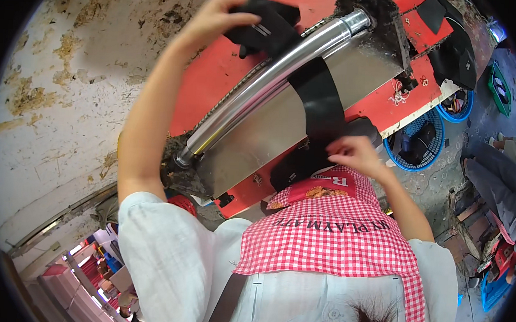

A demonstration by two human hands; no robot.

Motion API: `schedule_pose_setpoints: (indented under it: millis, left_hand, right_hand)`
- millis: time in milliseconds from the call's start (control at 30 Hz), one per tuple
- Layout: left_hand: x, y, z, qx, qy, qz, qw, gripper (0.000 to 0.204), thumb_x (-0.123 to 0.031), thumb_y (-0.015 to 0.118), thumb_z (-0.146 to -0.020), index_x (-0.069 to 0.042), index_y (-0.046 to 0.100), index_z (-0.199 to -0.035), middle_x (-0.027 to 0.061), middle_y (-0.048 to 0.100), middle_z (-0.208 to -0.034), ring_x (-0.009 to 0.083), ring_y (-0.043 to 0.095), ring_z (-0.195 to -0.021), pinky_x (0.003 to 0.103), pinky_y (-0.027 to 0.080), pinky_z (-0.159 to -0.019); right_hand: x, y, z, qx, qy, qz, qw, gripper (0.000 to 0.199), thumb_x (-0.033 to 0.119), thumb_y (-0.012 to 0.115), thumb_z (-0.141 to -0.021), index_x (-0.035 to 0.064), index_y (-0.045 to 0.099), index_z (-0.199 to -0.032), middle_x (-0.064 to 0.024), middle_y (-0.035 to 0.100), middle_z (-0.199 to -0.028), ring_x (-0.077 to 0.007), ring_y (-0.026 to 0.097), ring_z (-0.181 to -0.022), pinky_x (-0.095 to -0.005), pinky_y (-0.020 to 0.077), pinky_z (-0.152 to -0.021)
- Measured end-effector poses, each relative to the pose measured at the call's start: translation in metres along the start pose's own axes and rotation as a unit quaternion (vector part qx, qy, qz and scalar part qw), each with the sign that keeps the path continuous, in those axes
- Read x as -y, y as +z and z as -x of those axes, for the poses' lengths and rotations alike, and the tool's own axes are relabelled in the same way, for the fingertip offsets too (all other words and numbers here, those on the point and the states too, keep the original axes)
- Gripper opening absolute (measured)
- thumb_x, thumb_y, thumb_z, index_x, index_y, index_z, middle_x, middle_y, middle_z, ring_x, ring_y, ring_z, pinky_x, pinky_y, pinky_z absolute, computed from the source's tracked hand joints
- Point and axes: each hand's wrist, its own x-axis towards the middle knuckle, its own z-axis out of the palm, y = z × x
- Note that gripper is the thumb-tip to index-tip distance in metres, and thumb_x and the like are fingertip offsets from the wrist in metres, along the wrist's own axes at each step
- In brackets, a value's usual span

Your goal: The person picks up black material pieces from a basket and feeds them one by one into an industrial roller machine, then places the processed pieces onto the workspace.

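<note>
Both hands pinch one black strip [322, 100] — left hand [210, 18] closed on its upper end, right hand [354, 154] on the lower — soft, light, best held by the ends over the steel tube [274, 74].

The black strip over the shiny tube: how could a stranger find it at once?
Find the red table, then the curved chrome tube crossing it. A flat black strip drapes over the tube toward the right hand; the left hand holds a bunched-up black piece.

Blue plastic baskets [422, 147] on the floor, stained peeling wall [57, 92], red-checked apron [335, 241]
</note>
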Motion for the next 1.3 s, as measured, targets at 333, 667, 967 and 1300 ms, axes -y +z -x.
schedule_pose_setpoints:
  millis: [333, 667, 967, 1300]
  left_hand:
    - [-0.085, -0.105, 0.019, -0.132, -0.006, -0.127, 0.983, 0.013, -0.007, 0.066, -0.068, -0.001, 0.058, -0.076, 0.0024, 0.06, -0.072, 0.0118, 0.054, -0.064, 0.025, 0.043, -0.06]
    - [-0.011, -0.048, -0.006, -0.18, 0.227, -0.367, 0.884, 0.014, 0.001, 0.057, -0.07, -0.003, 0.059, -0.083, 0.0093, 0.058, -0.081, 0.0215, 0.055, -0.074, 0.029, 0.043, -0.067]
    - [0.023, 0.061, 0.014, 0.059, 0.111, -0.174, 0.977, 0.016, 0.006, 0.053, -0.072, -0.001, 0.058, -0.085, 0.0119, 0.05, -0.086, 0.0276, 0.051, -0.086, 0.036, 0.041, -0.073]
    - [0.017, 0.058, 0.013, 0.085, 0.075, -0.163, 0.98, 0.018, 0.006, 0.05, -0.072, 0.0, 0.058, -0.087, 0.0115, 0.05, -0.088, 0.0273, 0.051, -0.086, 0.036, 0.041, -0.076]
  right_hand:
    - [-0.038, 0.107, -0.055, 0.072, -0.305, 0.428, 0.848, 0.012, 0.018, 0.055, -0.074, 0.0126, 0.06, -0.084, -0.0031, 0.051, -0.109, -0.017, 0.05, -0.101, -0.0328, 0.04, -0.086]
    - [0.043, 0.021, 0.001, -0.129, -0.304, 0.041, 0.943, 0.014, 0.002, 0.063, -0.072, 0.0056, 0.063, -0.086, -0.0077, 0.063, -0.082, -0.0219, 0.061, -0.073, -0.0297, 0.0479, -0.064]
    - [0.058, -0.035, 0.001, -0.205, -0.151, -0.222, 0.941, 0.014, -0.01, 0.058, -0.072, -0.0005, 0.062, -0.081, -0.0088, 0.058, -0.097, -0.0142, 0.058, -0.087, -0.0241, 0.0472, -0.076]
    - [0.066, -0.047, -0.006, -0.124, -0.136, -0.22, 0.958, 0.012, -0.01, 0.057, -0.073, -0.0019, 0.06, -0.082, -0.008, 0.059, -0.094, -0.0115, 0.057, -0.086, -0.0233, 0.0454, -0.08]
